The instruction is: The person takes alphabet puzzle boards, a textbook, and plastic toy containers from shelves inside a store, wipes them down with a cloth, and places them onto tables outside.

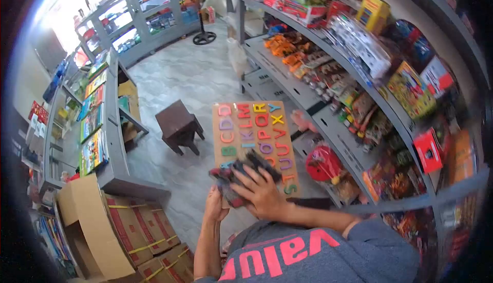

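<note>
A wooden alphabet board (236, 131) with colourful capital letters is held up in front of me, tilted. My left hand (216, 204) is closed around its lower left corner. Over the lower part of the board, my right hand (262, 191) presses a bunched dark cloth (226, 181) with reddish patches, its fingers curled over it. The cloth and hand are slightly blurred and hide some of the bottom letters.
Shelves (287, 90) packed with toys curve along the right. A brown stool (177, 121) stands on the floor beyond the board. To the left are a display counter (115, 154) with books and cardboard boxes (141, 221). A pedestal fan (203, 36) stands at the back.
</note>
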A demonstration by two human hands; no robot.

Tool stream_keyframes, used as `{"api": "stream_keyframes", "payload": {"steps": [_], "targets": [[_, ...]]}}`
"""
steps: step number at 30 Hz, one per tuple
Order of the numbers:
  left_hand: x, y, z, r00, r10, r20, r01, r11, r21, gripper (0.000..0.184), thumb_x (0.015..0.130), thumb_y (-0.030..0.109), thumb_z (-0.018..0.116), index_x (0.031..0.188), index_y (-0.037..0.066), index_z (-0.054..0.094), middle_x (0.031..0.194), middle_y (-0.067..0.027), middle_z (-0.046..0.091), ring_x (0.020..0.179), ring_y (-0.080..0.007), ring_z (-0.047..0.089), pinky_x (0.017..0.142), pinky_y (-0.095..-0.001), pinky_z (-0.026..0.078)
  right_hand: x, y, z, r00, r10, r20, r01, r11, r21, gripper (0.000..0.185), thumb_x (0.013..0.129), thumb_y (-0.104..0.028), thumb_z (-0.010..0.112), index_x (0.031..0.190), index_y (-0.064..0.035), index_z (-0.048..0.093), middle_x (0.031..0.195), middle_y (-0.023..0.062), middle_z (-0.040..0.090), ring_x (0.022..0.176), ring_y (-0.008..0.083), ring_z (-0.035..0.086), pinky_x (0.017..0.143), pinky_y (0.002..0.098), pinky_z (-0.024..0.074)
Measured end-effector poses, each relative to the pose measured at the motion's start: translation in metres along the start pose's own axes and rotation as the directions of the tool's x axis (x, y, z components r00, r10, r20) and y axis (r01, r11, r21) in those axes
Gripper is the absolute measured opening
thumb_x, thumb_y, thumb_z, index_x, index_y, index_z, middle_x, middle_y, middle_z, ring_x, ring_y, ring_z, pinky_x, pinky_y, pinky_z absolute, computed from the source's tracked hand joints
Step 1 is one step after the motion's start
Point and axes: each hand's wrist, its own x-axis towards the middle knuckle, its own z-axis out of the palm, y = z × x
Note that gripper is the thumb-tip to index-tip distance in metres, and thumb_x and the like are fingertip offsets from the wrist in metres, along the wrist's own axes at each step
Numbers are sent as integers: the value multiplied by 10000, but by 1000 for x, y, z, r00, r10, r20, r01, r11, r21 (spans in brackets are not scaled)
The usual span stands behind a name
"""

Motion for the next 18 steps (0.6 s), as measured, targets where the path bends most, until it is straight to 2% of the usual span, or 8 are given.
{"api": "stream_keyframes", "payload": {"steps": [5, 6, 8, 11, 12, 13, 14, 18], "targets": [[87, 22, 4, 994, -110, -21, 110, 994, 21, 316, 995, 146, 417, 1290, 44, 468, 1221, -100, 572, 1079, -218, 595, 912, -362, 512, 83, 83, -5, 1000, 4, 3, -4, 1000, 16, 583, 705, -262, 673, 1269, -226, 531, 1424, 104, 398, 1332, 333, 326, 1006, 539, 281], [97, 33, 25, 993, -88, -78, 101, 980, 170, 350, 1007, 216, 421, 1304, 33, 459, 1217, -88, 577, 1067, -193, 596, 906, -345, 509, 116, 107, -9, 1000, 12, 20, -12, 1000, -4, 594, 720, -257, 649, 1299, -255, 518, 1437, 106, 382, 1336, 334, 320, 1008, 541, 279], [125, 42, 20, 993, -113, -22, 115, 970, 212, 374, 1009, 247, 421, 1309, 27, 456, 1222, -86, 575, 1073, -184, 591, 905, -339, 506, 179, 159, -7, 993, 65, -103, -73, 995, -74, 641, 731, -257, 643, 1346, -308, 468, 1450, 109, 347, 1338, 364, 297, 1015, 571, 267], [152, 57, 22, 994, -107, 9, 102, 969, 226, 416, 1013, 293, 408, 1324, 20, 449, 1237, -88, 569, 1082, -168, 578, 895, -325, 504, 247, 230, 9, 994, 89, -65, -97, 988, -119, 639, 753, -263, 635, 1365, -287, 453, 1449, 128, 346, 1333, 369, 302, 1031, 555, 262], [162, 62, 19, 998, -59, 2, 58, 975, 216, 408, 1011, 290, 413, 1320, 27, 455, 1238, -91, 569, 1072, -174, 585, 887, -328, 508, 262, 243, 13, 990, 96, -107, -100, 994, -35, 659, 746, -255, 648, 1374, -269, 446, 1436, 135, 361, 1326, 372, 309, 1041, 535, 259], [172, 67, 15, 1000, -14, -6, 15, 978, 208, 400, 1010, 286, 417, 1317, 33, 461, 1238, -94, 569, 1062, -181, 592, 879, -331, 513, 274, 254, 19, 983, 109, -147, -102, 994, 49, 679, 740, -247, 661, 1382, -251, 440, 1422, 141, 375, 1318, 376, 316, 1052, 515, 255], [182, 74, 11, 1000, -3, -17, 7, 979, 206, 400, 1010, 286, 417, 1317, 33, 461, 1238, -94, 569, 1062, -181, 592, 879, -331, 513, 275, 258, 28, 981, 65, -185, -66, 998, 0, 704, 721, -186, 638, 1393, -234, 434, 1418, 149, 383, 1318, 385, 320, 1051, 512, 258], [228, 104, -33, 990, 85, -109, -78, 995, 61, 357, 1007, 257, 428, 1286, 42, 485, 1217, -96, 584, 1047, -193, 603, 877, -343, 517, 254, 217, 56, 999, 32, 26, -34, 995, 98, 742, 679, -132, 618, 1389, -264, 447, 1468, 139, 331, 1356, 366, 280, 1049, 543, 236]]}}
